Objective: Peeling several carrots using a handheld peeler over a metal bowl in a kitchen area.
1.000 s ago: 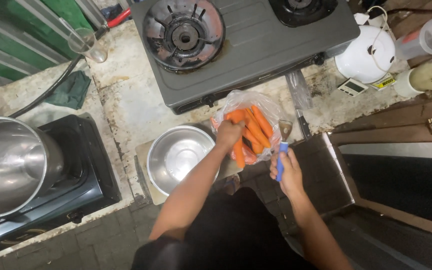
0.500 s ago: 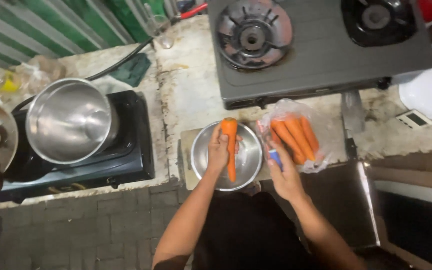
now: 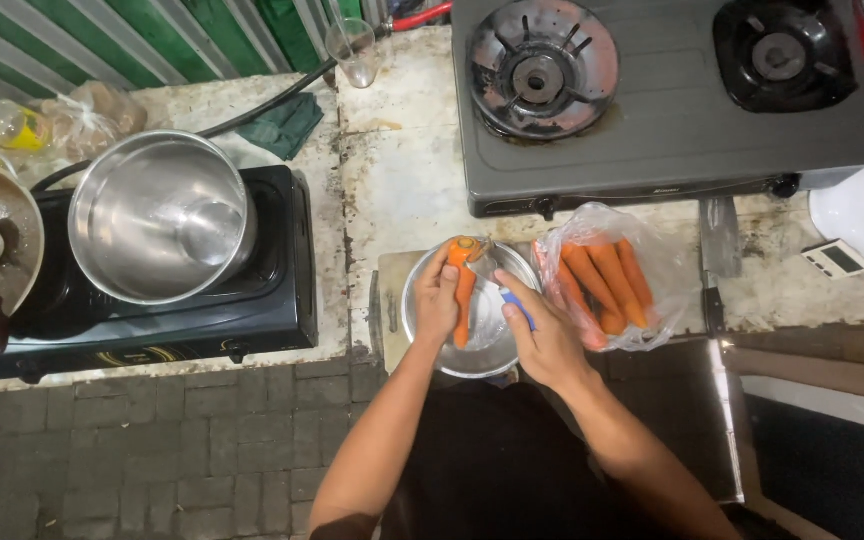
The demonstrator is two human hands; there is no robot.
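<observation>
Fingers: left hand [image 3: 439,300] grips carrot [image 3: 463,290] | right hand [image 3: 544,340] grips blue-handled peeler [image 3: 500,283] | over steel bowl [image 3: 418,325]

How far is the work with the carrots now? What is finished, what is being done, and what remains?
Done: nothing looks finished; no peeled carrot lies apart. In hand: the left hand holds one carrot over the steel bowl, and the right hand sets a blue-handled peeler at its top end. Left: several carrots wait in the plastic bag beside the bowl.
</observation>
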